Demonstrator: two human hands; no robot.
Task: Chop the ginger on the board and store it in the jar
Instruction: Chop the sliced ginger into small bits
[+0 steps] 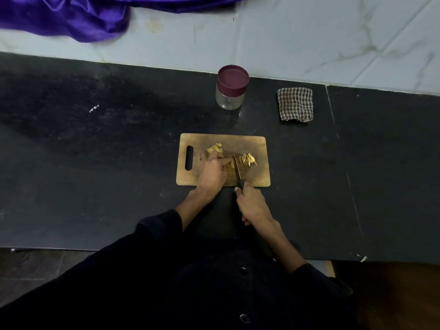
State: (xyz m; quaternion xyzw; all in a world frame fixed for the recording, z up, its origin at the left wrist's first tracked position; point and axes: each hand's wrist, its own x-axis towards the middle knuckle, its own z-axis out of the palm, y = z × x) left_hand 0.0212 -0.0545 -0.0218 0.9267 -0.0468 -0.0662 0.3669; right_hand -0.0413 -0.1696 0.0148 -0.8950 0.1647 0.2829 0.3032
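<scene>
A dark, matt black stone countertop (95, 139) ran across the view, backed by a pale marbled wall surface. A rectangular wooden chopping board (258, 175) with a slotted handle hole at its left end lay flat near the counter's front centre. Behind it, well apart, stood an upright clear glass jar (230, 100) closed with a maroon screw lid. To the right of the jar lay a folded brown-and-white checked cloth (295, 104). A thin seam crossed the countertop on the right of the cloth.

Dim, soft focus, wide-angle edge bending
</scene>
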